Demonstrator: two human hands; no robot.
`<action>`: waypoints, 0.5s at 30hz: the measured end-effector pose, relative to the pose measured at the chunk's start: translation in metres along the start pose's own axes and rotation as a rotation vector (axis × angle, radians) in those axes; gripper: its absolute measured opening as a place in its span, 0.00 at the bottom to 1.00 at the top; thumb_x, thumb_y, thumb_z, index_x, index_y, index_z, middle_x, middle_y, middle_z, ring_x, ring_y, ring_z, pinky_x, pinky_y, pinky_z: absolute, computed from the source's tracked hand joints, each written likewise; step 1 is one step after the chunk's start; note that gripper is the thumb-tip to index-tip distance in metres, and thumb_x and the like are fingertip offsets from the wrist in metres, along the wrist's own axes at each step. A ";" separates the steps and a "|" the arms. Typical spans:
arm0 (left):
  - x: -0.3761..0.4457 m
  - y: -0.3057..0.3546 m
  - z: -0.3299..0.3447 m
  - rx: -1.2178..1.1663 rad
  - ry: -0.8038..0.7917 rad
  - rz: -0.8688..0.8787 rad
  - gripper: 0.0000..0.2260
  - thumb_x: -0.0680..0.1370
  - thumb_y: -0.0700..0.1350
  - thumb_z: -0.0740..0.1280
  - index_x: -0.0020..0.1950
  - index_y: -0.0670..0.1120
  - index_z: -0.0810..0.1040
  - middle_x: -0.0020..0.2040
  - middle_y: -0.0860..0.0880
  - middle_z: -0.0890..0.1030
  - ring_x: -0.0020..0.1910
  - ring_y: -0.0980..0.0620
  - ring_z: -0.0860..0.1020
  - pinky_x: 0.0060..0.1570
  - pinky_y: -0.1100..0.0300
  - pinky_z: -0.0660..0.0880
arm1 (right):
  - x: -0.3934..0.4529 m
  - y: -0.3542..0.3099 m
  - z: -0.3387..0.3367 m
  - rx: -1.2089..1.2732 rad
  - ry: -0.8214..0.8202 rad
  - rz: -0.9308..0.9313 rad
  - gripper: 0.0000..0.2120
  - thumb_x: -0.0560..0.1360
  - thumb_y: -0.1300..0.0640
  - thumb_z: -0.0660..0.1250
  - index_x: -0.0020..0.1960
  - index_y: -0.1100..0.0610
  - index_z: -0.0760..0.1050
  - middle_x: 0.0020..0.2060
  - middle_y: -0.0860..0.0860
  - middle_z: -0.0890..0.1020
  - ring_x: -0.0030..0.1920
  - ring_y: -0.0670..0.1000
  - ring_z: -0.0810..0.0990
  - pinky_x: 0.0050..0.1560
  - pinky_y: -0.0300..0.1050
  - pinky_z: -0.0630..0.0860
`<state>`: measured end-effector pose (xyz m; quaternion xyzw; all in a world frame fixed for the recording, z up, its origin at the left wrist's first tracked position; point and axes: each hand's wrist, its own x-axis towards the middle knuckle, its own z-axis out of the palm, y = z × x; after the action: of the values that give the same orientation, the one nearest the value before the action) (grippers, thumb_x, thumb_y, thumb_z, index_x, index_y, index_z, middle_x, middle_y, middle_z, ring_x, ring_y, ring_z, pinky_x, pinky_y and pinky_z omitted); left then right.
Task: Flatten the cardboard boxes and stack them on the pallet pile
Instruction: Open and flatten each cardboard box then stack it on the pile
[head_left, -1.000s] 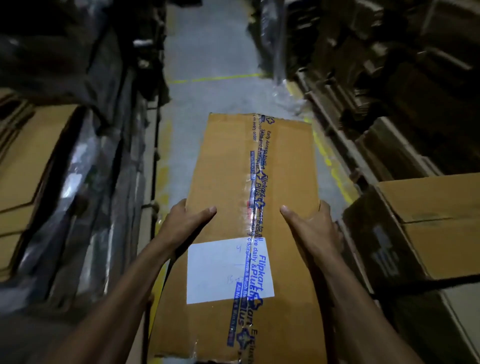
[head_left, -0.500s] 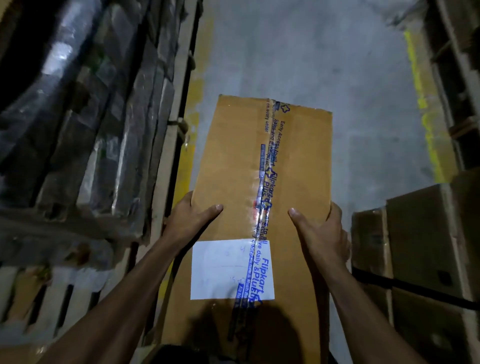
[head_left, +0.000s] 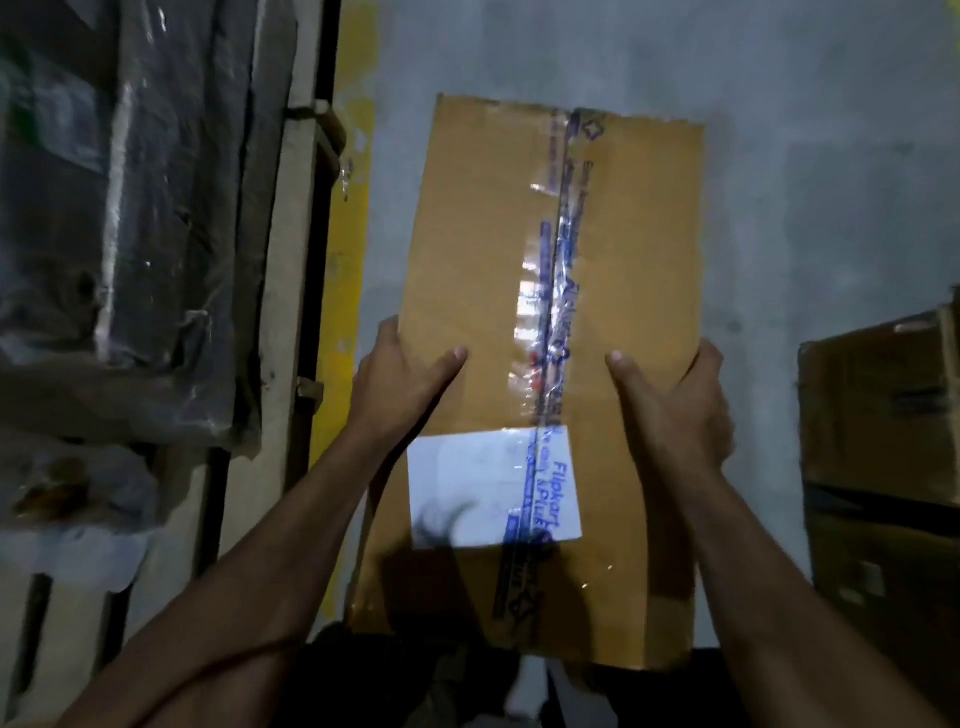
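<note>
Between my two hands, thumbs on top and fingers curled under the side edges, I hold a long brown cardboard box (head_left: 483, 312) above the grey concrete floor (head_left: 810, 171). My left hand (head_left: 400, 384) grips its left edge, my right hand (head_left: 675, 405) its right edge. Blue-printed clear tape (head_left: 558, 291) runs along its top, crossing a white paper label (head_left: 467, 488).

left hand (head_left: 402, 387) and right hand (head_left: 675, 405) gripping, thumbs on top
</note>
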<state>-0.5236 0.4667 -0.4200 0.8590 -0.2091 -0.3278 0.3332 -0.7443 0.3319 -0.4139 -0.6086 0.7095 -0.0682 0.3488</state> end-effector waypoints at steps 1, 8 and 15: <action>0.000 -0.001 0.004 0.003 0.004 0.023 0.29 0.69 0.64 0.72 0.64 0.51 0.72 0.57 0.55 0.81 0.57 0.49 0.80 0.58 0.49 0.77 | 0.002 0.005 -0.001 0.003 0.013 -0.019 0.42 0.67 0.27 0.68 0.72 0.49 0.62 0.65 0.54 0.77 0.62 0.64 0.76 0.62 0.59 0.71; -0.003 -0.013 0.010 -0.107 -0.061 0.082 0.35 0.64 0.71 0.71 0.65 0.55 0.71 0.57 0.58 0.81 0.57 0.52 0.80 0.59 0.48 0.77 | -0.002 0.031 -0.010 0.130 -0.078 -0.076 0.46 0.62 0.25 0.67 0.74 0.42 0.59 0.67 0.50 0.76 0.65 0.60 0.75 0.66 0.64 0.72; -0.055 -0.059 -0.014 -0.226 -0.183 0.077 0.13 0.74 0.58 0.74 0.51 0.56 0.74 0.48 0.63 0.79 0.50 0.58 0.80 0.52 0.58 0.75 | -0.078 0.081 -0.002 0.261 -0.115 0.042 0.39 0.64 0.29 0.72 0.68 0.47 0.67 0.61 0.51 0.79 0.57 0.57 0.79 0.61 0.60 0.77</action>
<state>-0.5437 0.5457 -0.4308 0.7738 -0.2332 -0.4133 0.4196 -0.8106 0.4225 -0.4226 -0.5460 0.6859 -0.1175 0.4666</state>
